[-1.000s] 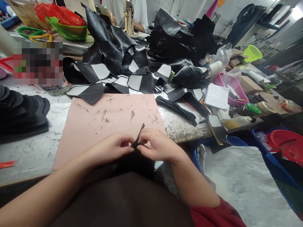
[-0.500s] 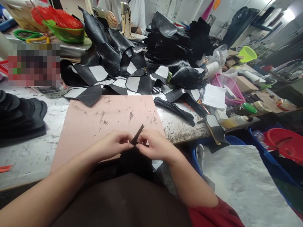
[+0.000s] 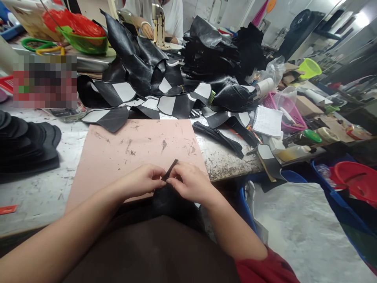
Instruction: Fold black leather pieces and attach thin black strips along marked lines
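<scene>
Close together over the near edge of the pink board [image 3: 141,145], both my hands pinch a black leather piece [image 3: 171,200]. My left hand [image 3: 147,179] grips its upper edge from the left, thumb and fingers pressed together. Right beside it, my right hand [image 3: 188,181] is closed on the same edge, fingers curled. A narrow black strip [image 3: 171,168] sticks up slantwise between the fingertips; whether it is joined to the piece I cannot tell. The lower part of the piece hangs toward my lap and blends into the dark apron [image 3: 147,251].
Black pieces with white patches [image 3: 114,118] lie behind the board. A stack of black pieces [image 3: 29,145] stands left, a bundle of black strips [image 3: 219,139] right. A notebook [image 3: 267,121] and blue bin [image 3: 244,196] are further right. Across the table, a person sits at a sewing machine [image 3: 159,25].
My right hand has shifted slightly left, closer to my left hand. The black piece has turned a little, and the strip's tip sits slightly lower.
</scene>
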A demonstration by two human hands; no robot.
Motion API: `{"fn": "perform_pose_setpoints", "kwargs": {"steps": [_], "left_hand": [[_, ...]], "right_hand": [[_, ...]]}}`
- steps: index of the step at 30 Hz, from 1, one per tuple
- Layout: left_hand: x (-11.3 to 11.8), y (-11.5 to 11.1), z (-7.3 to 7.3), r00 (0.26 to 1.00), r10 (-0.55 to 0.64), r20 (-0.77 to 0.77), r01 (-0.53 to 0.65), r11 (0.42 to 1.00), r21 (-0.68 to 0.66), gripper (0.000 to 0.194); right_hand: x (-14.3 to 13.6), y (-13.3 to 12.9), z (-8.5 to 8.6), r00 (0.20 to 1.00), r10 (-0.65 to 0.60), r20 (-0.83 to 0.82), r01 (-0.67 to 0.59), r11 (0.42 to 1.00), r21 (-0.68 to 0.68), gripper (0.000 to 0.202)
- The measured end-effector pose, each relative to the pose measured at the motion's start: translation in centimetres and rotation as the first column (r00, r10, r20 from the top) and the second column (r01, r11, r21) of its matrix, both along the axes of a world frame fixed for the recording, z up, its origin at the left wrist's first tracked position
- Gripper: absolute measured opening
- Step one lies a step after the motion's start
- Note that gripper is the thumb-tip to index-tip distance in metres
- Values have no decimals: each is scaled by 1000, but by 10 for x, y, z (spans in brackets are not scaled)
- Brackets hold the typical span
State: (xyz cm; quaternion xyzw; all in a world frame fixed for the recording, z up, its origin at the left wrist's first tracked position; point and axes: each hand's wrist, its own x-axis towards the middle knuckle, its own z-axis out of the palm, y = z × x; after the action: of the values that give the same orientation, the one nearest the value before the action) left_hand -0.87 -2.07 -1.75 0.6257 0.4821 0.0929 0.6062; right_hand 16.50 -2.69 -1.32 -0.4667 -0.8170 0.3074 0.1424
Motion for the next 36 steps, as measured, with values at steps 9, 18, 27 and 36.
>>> {"fn": "perform_pose_setpoints", "kwargs": {"steps": [9, 18, 27, 36], "left_hand": [[-3, -2, -5, 992, -74, -98, 96, 965, 244, 17], [-12, -19, 11, 996, 34, -85, -1, 932, 362, 20], [-17, -35, 28, 963, 269, 14, -250, 872, 422, 11], [-30, -34, 29, 926, 226, 303, -244, 969, 22, 17]], "right_hand": [[-8, -3, 2, 997, -67, 37, 66, 997, 31, 16], [-17, -12, 1, 982, -76, -172, 105, 981, 163, 9], [-22, -15, 14, 950, -60, -308, 122, 975, 184, 12], [-29, -23, 24, 932, -50, -360, 100, 987, 123, 15]]}}
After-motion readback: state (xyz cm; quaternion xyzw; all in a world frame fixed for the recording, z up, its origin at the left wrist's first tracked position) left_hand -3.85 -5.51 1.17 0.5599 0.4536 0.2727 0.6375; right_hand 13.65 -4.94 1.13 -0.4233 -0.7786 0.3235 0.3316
